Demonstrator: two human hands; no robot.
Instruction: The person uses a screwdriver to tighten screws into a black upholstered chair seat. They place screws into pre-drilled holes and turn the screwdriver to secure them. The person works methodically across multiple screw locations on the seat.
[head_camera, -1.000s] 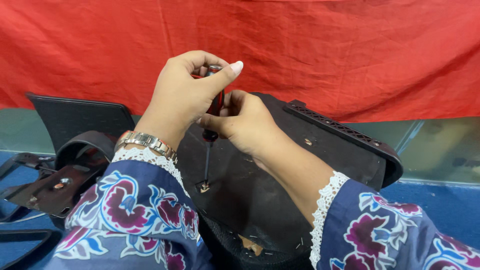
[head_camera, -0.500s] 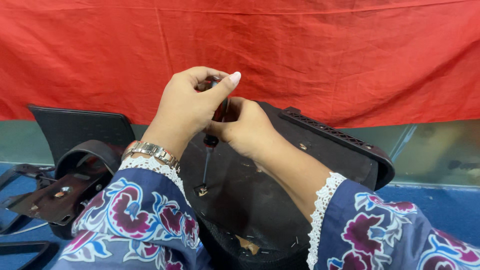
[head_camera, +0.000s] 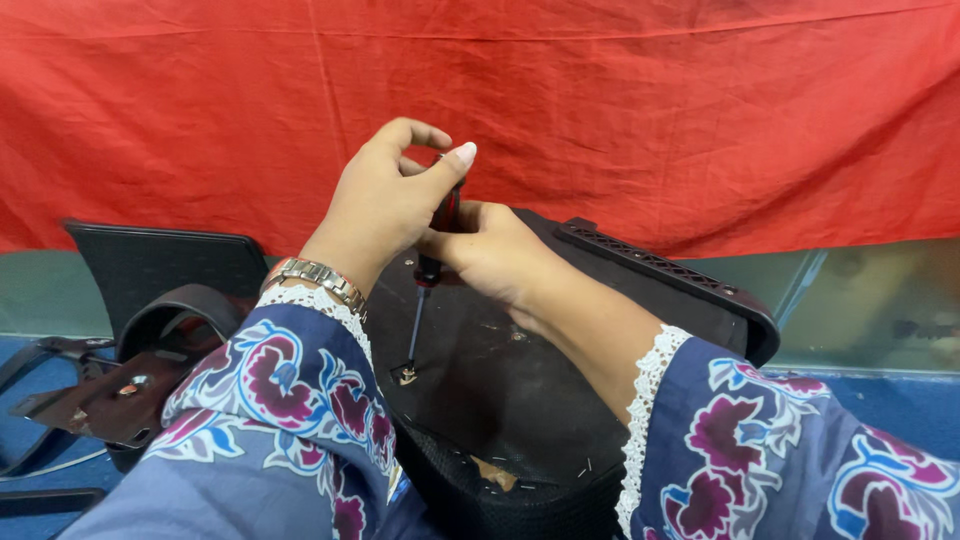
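A screwdriver (head_camera: 432, 262) is held upright by both hands over a dark seat base (head_camera: 520, 380), its tip set on a screw (head_camera: 406, 375). The left hand (head_camera: 385, 205) is closed around the handle top; the right hand (head_camera: 495, 255) is wrapped lower. The tool looks stiff and light, best gripped at its handle.

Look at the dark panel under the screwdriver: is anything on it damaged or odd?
Yes. Near the front edge of the dark panel, a pale torn scrap and small light flecks lie scattered on the surface. The screwdriver, held by both hands, stands on a screw.
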